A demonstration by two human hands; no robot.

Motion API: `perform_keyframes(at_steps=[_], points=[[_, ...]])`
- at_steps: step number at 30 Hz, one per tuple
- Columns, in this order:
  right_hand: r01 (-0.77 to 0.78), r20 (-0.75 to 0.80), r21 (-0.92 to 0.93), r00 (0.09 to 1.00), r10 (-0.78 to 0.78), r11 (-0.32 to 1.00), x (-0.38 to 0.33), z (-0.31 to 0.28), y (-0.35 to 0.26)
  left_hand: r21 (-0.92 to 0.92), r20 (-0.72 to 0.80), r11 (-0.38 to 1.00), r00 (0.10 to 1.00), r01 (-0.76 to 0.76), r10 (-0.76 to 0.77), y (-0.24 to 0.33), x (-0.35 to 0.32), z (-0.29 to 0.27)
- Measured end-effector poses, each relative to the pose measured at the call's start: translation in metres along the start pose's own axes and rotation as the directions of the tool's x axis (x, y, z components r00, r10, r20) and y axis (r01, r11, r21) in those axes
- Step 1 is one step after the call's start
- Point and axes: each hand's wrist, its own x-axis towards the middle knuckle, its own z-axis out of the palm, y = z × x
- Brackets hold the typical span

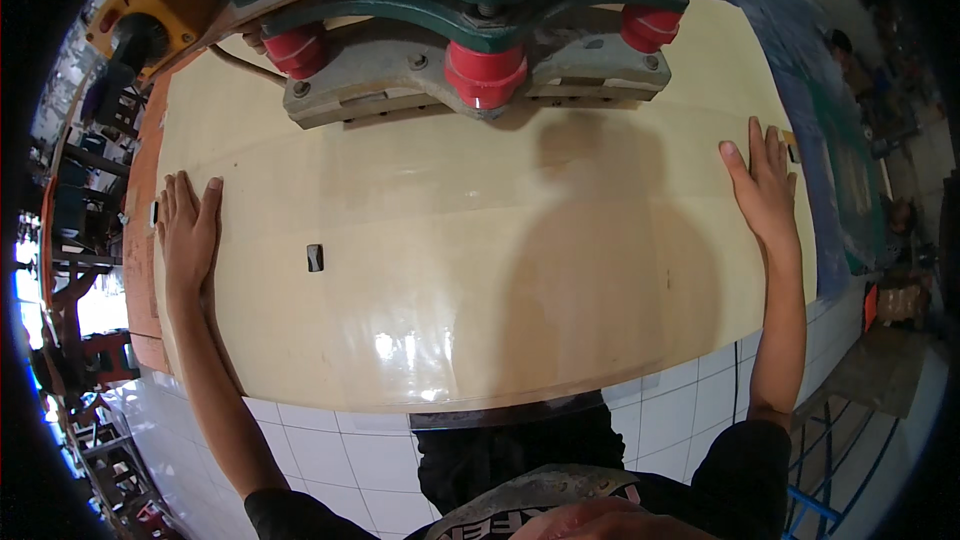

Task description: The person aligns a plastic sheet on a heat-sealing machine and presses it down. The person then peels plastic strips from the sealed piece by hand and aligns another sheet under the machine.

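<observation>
A wide, glossy cream sheet [440, 240] covers the tabletop in front of me. My left hand [187, 235] lies flat near its left edge, fingers stretched toward the far side, thumb a little apart. Over at the right edge, my right hand [768, 190] rests palm down with its thumb spread. Neither hand holds anything. A small dark rectangular block [315, 258] sits on the sheet, to the right of my left hand. Beside the left fingertips is another small dark piece [154, 214]. One more small dark piece [794, 153] shows just past my right fingers.
A machine head with a green frame [480, 25], red cylinders [486, 75] and a grey metal plate [400, 65] hangs over the far middle of the sheet. A yellow control box [165, 5] is at far left. Blue sheeting [800, 90] lies along the right side.
</observation>
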Motion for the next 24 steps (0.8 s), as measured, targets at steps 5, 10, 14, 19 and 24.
perform_keyframes(at_steps=[5, 10, 14, 19, 24], points=[[0.011, 0.006, -0.004, 1.000, -0.011, 1.000, 0.001, -0.002, 0.000, -0.019, -0.019, 1.000, 1.000, -0.018, 0.018, -0.002, 0.000, 0.002], [0.000, 0.037, -0.041, 0.999, 0.002, 0.999, 0.003, 0.000, 0.004, -0.034, -0.058, 0.999, 0.998, -0.014, 0.012, 0.002, -0.002, 0.004], [0.003, 0.049, -0.049, 0.999, 0.000, 0.999, 0.004, -0.001, 0.002, -0.048, -0.083, 0.998, 0.996, -0.032, 0.028, -0.002, -0.002, 0.004], [0.045, 0.060, -0.022, 0.997, -0.043, 0.999, 0.006, 0.000, 0.002, -0.025, -0.125, 0.998, 0.991, -0.051, 0.047, -0.014, 0.004, 0.014], [-0.042, 0.066, -0.066, 0.997, 0.046, 0.997, 0.008, 0.002, 0.008, -0.056, -0.123, 0.998, 0.992, -0.034, 0.027, 0.004, -0.005, 0.007]])
